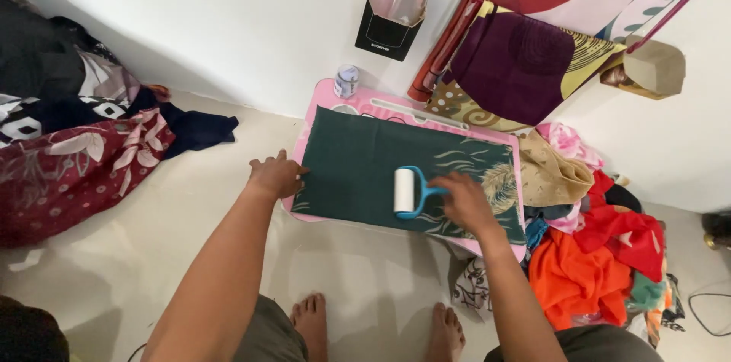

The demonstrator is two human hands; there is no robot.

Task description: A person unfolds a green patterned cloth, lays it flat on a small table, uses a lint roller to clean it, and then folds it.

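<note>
**Lint roller on dark green cloth: handling notes**

Right hand (466,202) clenched on the blue handle of the lint roller (405,191); white drum rests near the middle of the green cloth (358,164). Left hand (276,175) lies flat, fingers spread, on the cloth's left edge, grasping nothing. Cloth covers the pink board (335,95) on the floor.

Judgement: roller light and rigid, best held at the handle. Cloth soft, thin, likely to creep unless pinned.

One lint roller (405,190), one green cloth (358,168), one pink board (335,95), two hands (276,175), two bare feet (311,316).
</note>
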